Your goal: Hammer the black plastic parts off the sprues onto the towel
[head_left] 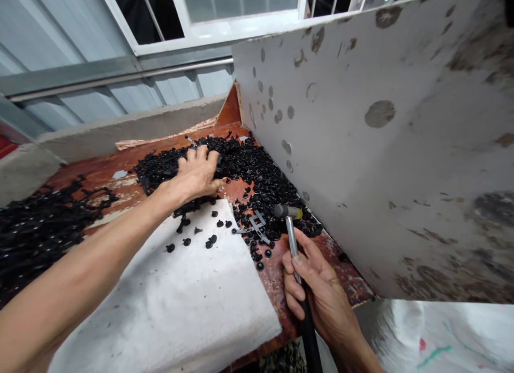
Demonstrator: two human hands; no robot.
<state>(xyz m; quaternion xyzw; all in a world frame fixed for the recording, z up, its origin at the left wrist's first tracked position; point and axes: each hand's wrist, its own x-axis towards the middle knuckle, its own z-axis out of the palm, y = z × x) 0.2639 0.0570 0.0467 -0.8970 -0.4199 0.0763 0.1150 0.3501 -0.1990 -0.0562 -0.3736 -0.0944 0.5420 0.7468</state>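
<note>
My left hand point(198, 172) reaches over a heap of small black plastic parts point(257, 164), its fingers apart and bent down onto the near side of the pile. What lies beneath its fingertips is hidden. In my right hand point(311, 276) is a small mallet point(292, 236), gripped around its metal shaft and black handle, with the dark and yellow head pointing up. Just left of the mallet head, several grey plastic strips point(259, 226) lie among the loose parts. A few single black pieces point(209, 242) are scattered on a white cloth pad point(180, 303).
On the left lies a second heap of dark, branching plastic parts point(44, 228). A stained grey board point(341, 148) stands along the right of the worn reddish-brown table point(277, 292). Behind are a low concrete ledge point(92, 127) and a window point(241, 9). A white sack point(437, 335) sits lower right.
</note>
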